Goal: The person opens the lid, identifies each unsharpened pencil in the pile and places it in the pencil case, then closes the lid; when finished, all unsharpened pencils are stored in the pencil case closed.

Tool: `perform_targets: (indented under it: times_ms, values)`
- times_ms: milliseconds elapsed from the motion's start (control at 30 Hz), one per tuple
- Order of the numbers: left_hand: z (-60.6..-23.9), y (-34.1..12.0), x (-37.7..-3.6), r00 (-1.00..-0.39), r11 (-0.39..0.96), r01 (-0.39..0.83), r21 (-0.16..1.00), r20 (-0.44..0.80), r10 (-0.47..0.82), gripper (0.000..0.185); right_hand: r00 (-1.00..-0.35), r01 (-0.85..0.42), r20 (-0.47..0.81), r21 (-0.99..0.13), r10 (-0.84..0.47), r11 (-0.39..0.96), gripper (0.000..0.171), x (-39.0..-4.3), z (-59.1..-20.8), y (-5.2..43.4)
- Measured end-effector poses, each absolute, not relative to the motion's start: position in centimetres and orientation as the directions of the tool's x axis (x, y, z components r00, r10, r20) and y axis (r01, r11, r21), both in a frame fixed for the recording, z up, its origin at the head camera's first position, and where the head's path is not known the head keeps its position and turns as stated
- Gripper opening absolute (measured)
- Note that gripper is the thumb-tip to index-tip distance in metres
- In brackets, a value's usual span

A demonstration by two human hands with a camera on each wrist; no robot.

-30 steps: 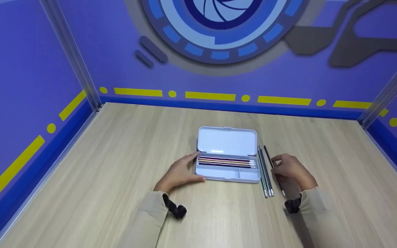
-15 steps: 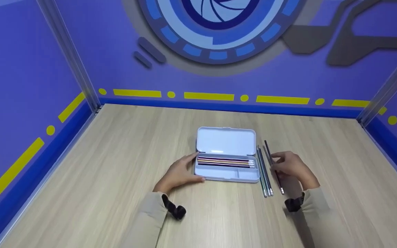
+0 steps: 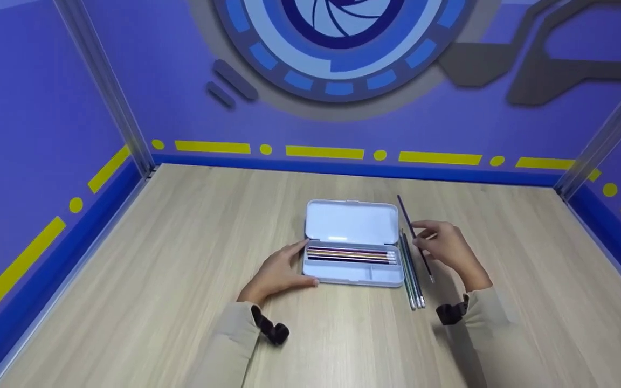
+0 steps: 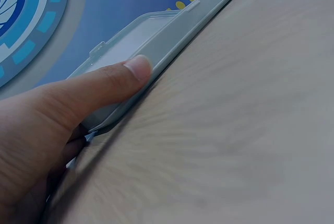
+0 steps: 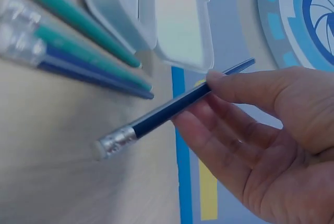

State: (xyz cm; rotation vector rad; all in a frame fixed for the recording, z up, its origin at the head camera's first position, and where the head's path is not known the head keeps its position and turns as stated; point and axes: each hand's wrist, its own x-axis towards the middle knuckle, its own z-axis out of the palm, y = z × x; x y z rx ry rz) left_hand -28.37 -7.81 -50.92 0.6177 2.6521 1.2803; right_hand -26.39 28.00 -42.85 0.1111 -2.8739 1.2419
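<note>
In the head view an open white pencil case (image 3: 351, 222) stands mid-table, with several striped pencils (image 3: 351, 255) lying in its back compartment. My left hand (image 3: 278, 271) grips the case's left end, the thumb (image 4: 122, 80) pressed along its front wall and the other fingers mostly hidden behind. My right hand (image 3: 449, 247) pinches a dark blue pencil (image 5: 175, 102) between thumb and fingertips, just right of the case. This pencil is raised and tilted, its white eraser end towards me. Under it, green and blue pencils (image 3: 412, 272) lie side by side along the case's right edge.
The wooden table (image 3: 208, 215) is bounded by blue-purple panels (image 3: 181, 70) at the back and sides. The case's lid leans back at its rear. A small divider splits the front compartment near its right end.
My right hand has lifted the dark pencil off the table and carried it forward and left, closer to the case. The left hand keeps its hold on the case.
</note>
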Motion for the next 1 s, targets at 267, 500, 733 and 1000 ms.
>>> perform_targets:
  times_ms: [267,500,733,1000]
  values:
    - [-51.0,-7.9,-28.3,-0.907,0.558,0.303,0.773,0.053,0.418,0.100,-0.980,-0.195,0.157,-0.672,-0.120,0.715,0.036,-27.2,-42.7,25.9]
    - [-50.8,-7.9,-28.5,-0.904,0.565,0.312,0.764,0.057,0.423,0.101,-0.969,-0.249,0.166,-0.645,-0.186,0.723,0.031,-28.0,-42.0,23.9]
    - [-50.7,-7.8,-28.6,-0.904,0.566,0.318,0.760,0.064,0.423,0.101,-0.957,-0.286,0.142,-0.616,-0.253,0.734,0.030,-28.5,-41.3,22.0]
    - [-50.8,-7.9,-28.5,-0.900,0.563,0.328,0.759,0.070,0.429,0.101,-0.945,-0.301,0.094,-0.621,-0.313,0.723,0.030,-28.5,-41.7,20.3]
